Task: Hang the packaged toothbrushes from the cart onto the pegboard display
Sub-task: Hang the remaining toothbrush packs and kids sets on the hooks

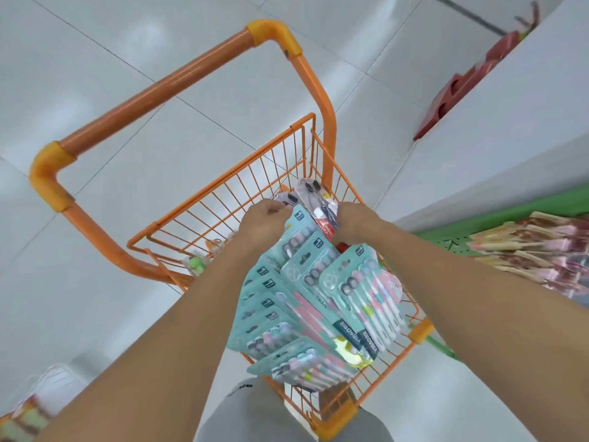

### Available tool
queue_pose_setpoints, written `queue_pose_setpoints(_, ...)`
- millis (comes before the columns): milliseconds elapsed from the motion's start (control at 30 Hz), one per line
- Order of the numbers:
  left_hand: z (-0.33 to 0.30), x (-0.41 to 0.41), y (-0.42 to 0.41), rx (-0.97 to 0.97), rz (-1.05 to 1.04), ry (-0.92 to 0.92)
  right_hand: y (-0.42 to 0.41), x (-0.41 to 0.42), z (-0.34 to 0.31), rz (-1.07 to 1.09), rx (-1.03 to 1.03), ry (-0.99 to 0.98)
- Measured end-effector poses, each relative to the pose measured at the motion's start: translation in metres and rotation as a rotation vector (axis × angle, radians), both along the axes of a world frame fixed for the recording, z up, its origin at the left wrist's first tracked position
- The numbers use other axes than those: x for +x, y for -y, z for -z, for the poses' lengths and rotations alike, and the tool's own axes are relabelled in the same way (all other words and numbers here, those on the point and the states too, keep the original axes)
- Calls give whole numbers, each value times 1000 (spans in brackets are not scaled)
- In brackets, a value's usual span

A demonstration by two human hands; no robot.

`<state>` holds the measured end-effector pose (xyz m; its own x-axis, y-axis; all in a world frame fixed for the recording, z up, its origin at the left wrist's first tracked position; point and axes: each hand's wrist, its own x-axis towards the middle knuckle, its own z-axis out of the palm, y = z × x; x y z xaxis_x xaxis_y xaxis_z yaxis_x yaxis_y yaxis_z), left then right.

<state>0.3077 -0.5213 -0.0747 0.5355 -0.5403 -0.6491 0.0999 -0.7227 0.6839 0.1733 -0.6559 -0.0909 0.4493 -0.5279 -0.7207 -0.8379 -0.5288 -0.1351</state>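
An orange wire cart (223, 193) stands below me, filled with several teal toothbrush packs (318, 282) fanned across the basket. At the far end lie white and red toothbrush packs (322, 208). My left hand (264, 218) reaches into the basket, its fingers curled on the top edge of a teal pack beside the white ones. Across from it, my right hand (353, 223) grips the red and white packs from the right side. Part of the green pegboard display (497, 224) shows at the right edge.
Hanging pink and red packs (541, 250) fill the pegboard at right. A white shelf side (510, 122) with red items (462, 87) behind it rises at upper right. The cart's orange handle (165, 90) points away from me over the pale tiled floor.
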Motion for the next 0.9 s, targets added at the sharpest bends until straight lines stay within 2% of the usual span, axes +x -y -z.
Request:
queue_pose_setpoints(100, -5, -5, -3, -3, -15, 16, -3, -2, -6, 133, 22, 7)
queue_pose_setpoints(233, -10, -13, -4, -27, -18, -7, -13, -4, -8, 107, 55, -32)
queue_pose_setpoints(367, -13, -19, -6, -53, -1, 1, -16, -5, -5, 252, 63, 28)
queue_pose_setpoints(500, -12, -23, -12, -55, -18, 5, -18, -11, 2, 438, -29, 152)
queue_pose_setpoints(600, -13, -28, -16, -72, -35, -22, -21, -18, 5, 401, -193, 292)
queue_pose_setpoints(667, -14, -31, -18, -84, -40, -20, -18, -24, -3, 458, -225, 394)
queue_pose_setpoints(733, -16, -30, -18, -91, -72, -36, -12, -30, -17, 595, -143, 531)
queue_pose_setpoints(800, -22, -26, -15, -108, -147, -131, -11, -34, -37, 791, 19, 706)
queue_pose_setpoints(900, -37, -26, -11, -214, -245, -387, -22, -30, -58, 952, 476, 874)
